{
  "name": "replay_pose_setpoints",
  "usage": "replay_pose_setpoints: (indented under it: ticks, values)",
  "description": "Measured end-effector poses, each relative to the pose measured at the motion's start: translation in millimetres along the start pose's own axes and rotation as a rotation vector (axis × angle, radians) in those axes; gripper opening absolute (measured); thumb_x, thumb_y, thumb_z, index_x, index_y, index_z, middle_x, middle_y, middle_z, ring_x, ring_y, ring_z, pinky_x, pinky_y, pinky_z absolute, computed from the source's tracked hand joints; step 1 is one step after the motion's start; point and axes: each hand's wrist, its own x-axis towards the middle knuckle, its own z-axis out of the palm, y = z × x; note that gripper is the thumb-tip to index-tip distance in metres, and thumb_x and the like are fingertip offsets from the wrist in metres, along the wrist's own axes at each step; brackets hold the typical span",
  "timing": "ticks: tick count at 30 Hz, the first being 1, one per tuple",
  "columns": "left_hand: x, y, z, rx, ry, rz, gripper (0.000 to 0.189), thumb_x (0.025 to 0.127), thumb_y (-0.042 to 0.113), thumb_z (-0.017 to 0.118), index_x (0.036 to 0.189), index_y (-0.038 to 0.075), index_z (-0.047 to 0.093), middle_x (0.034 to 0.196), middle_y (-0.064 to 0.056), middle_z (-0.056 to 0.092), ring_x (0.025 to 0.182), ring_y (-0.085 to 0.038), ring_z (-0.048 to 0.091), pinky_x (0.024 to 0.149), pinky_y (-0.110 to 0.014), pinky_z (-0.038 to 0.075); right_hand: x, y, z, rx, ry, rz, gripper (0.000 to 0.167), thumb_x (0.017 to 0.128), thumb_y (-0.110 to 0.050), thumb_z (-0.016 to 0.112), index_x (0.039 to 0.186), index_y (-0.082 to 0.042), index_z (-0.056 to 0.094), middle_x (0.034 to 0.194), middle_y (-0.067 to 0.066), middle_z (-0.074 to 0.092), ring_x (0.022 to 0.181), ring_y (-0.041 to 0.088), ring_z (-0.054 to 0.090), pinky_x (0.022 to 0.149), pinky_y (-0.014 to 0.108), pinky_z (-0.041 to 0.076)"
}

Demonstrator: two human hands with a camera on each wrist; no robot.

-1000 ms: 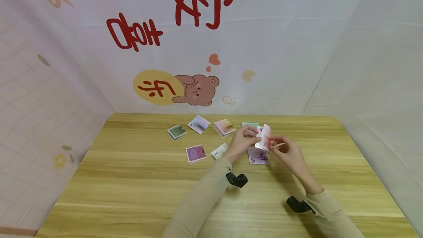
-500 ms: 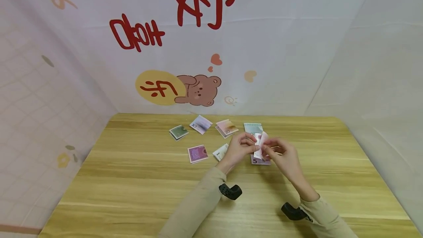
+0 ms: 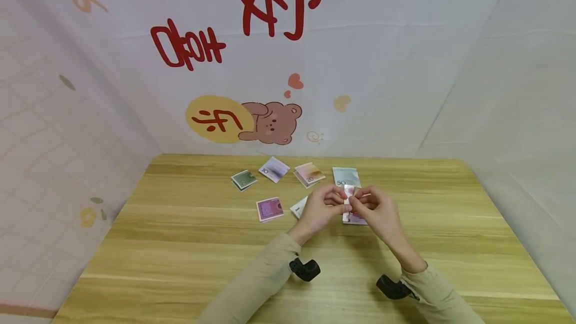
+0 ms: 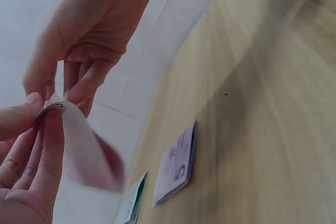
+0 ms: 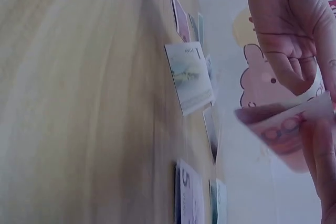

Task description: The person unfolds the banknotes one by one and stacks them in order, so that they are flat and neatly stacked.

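Above the right part of the table, my left hand and right hand pinch a pinkish-red banknote between thumbs and fingers, close together. The right wrist view shows this banknote bent over, with red zeros printed on it. In the left wrist view its loose part hangs below the fingertips. Beneath the hands lies a folded purple 5 banknote, partly covered by them. Just behind sits a teal 50 banknote. A folded 1 banknote lies beside my left hand, partly hidden in the head view.
Further left on the wooden table lie other folded banknotes: a green one, a bluish 10, a tan-pink 20 and a magenta one. A printed cloth wall rises behind the table's back edge.
Both hands have come closer together and slightly lower. The banknote, earlier spread and upright between them, is now folded narrower. The 50 banknote shows more.
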Motion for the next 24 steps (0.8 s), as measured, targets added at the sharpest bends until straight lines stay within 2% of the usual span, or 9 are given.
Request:
replay_pose_setpoints:
  ticks: [3,6,12,15,19,24]
  values:
    - [-6.8,8.2,-3.8,-0.003,0.013,0.006,0.019,0.081,-0.010,0.071,0.095,-0.013,0.059,0.085,-0.027,0.065,0.075,-0.019,0.063,0.066,-0.019,0.049,-2.3,-1.3,2.5,-0.020,0.004,-0.029,0.010,0.086,0.011,0.063,0.094,0.012,0.059,0.078,0.023,0.066,0.068,0.032,0.068,0.059,0.029,0.056]
    - [-11.6,9.5,-8.6,0.002,0.048,-0.007,0.019,0.081,-0.010,0.070,0.096,-0.013,0.059,0.084,-0.028,0.065,0.074,-0.019,0.062,0.064,-0.018,0.048,-5.0,-1.4,4.0,-0.024,0.008,-0.051,0.016,0.084,0.014,0.062,0.100,0.013,0.057,0.079,0.025,0.067,0.070,0.032,0.068,0.058,0.023,0.055]
    - [-20.0,7.4,-20.0,0.016,0.098,-0.034,0.020,0.082,-0.012,0.067,0.099,-0.016,0.058,0.086,-0.029,0.064,0.076,-0.025,0.063,0.063,-0.017,0.048,-11.3,0.0,6.6,-0.049,0.022,-0.118,0.029,0.082,0.018,0.062,0.109,0.013,0.052,0.079,0.025,0.067,0.070,0.032,0.068,0.059,0.020,0.054]
    - [-25.0,5.5,-26.2,0.021,0.107,-0.042,0.021,0.081,-0.013,0.067,0.100,-0.017,0.057,0.089,-0.029,0.063,0.080,-0.031,0.063,0.065,-0.018,0.049,-14.7,1.6,6.6,-0.074,0.031,-0.158,0.027,0.081,0.020,0.062,0.106,0.013,0.055,0.078,0.024,0.067,0.071,0.035,0.067,0.060,0.020,0.054]
    - [-32.9,1.7,-36.4,0.046,0.116,-0.062,0.020,0.082,-0.013,0.067,0.100,-0.014,0.058,0.092,-0.028,0.062,0.082,-0.031,0.062,0.067,-0.018,0.049,-17.3,8.0,4.8,-0.123,0.037,-0.182,0.020,0.081,0.021,0.061,0.098,0.013,0.061,0.080,0.024,0.067,0.071,0.036,0.066,0.062,0.019,0.053]
    - [-42.1,-5.0,-51.0,0.093,0.126,-0.059,0.019,0.082,-0.012,0.067,0.099,-0.013,0.058,0.093,-0.028,0.062,0.082,-0.028,0.061,0.068,-0.019,0.049,-17.5,32.7,1.2,-0.179,0.037,-0.199,0.018,0.081,0.020,0.062,0.096,0.009,0.064,0.081,0.019,0.067,0.070,0.031,0.066,0.064,0.015,0.051]
